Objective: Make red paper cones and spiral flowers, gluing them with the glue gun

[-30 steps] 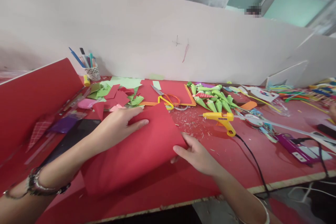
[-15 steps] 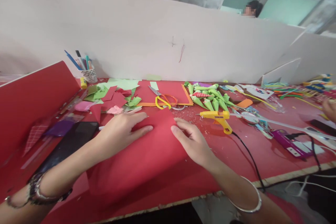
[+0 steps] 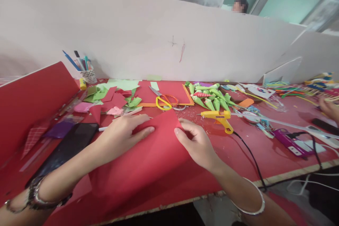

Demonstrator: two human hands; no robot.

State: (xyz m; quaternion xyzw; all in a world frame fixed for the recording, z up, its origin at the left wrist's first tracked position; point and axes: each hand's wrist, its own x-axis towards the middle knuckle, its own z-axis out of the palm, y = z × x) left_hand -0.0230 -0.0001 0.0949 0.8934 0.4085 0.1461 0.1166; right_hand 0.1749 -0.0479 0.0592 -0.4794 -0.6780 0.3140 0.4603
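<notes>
A large sheet of red paper [image 3: 148, 159] is held up at a slant above the red table, one corner pointing away from me. My left hand [image 3: 128, 130] grips its left edge, thumb on top and fingers underneath. On the right edge, my right hand [image 3: 194, 141] pinches the paper between thumb and curled fingers. Just beyond the sheet lie scissors [image 3: 164, 102] with yellow and orange handles, on a stack of red and orange paper [image 3: 169, 90]. Right of my right hand rests a yellow glue gun [image 3: 218, 116] on its side.
Red and green paper scraps [image 3: 113, 97] lie at the back left, near a pen cup [image 3: 88, 75]. Green paper cones [image 3: 212, 97] are heaped at the back. A black phone [image 3: 69, 148] lies under my left forearm. A purple power strip [image 3: 291, 143] and another person's hand [image 3: 329, 107] are at right.
My hands stay on the red paper in nearly the same grip. My right hand has shifted slightly right. The view has moved a little, and the other person's hand at right has moved left.
</notes>
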